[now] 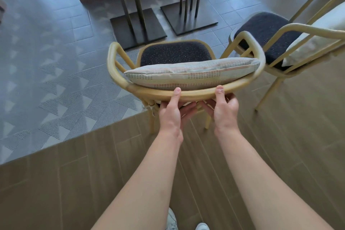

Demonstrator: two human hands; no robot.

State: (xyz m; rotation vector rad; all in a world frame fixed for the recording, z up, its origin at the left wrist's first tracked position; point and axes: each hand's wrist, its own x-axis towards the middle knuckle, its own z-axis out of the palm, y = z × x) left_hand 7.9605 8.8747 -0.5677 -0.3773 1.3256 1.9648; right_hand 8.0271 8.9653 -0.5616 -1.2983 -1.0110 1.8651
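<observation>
A rattan armchair with a dark speckled seat stands in front of me, its curved back rail nearest. A pale striped cushion leans inside the backrest. My left hand grips the back rail from below, thumb laid over the top of the rail. My right hand holds the same rail a little to the right in the same way, thumb on top and fingers under it.
A second rattan chair with a white cushion stands at the right, close to the first. Two dark table bases rise behind the chair. The floor changes from patterned grey tiles to wood planks.
</observation>
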